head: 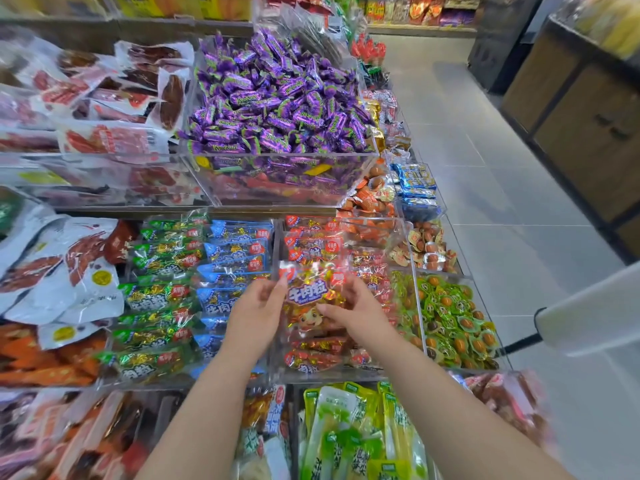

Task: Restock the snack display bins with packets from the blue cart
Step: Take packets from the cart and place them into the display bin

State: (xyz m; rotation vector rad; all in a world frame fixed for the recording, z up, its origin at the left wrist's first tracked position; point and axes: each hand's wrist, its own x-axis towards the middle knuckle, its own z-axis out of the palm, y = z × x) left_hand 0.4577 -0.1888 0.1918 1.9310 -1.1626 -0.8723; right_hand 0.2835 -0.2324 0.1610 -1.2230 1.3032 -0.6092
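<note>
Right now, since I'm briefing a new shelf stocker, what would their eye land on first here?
The heap of purple candies in the clear bin at upper centre stands out most. Just below, the left hand and right hand hold a red snack packet over the row of red packets, beside blue packets.

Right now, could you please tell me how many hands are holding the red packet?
2: the left hand grips the red packet at its left edge, the right hand at its right edge.
</note>
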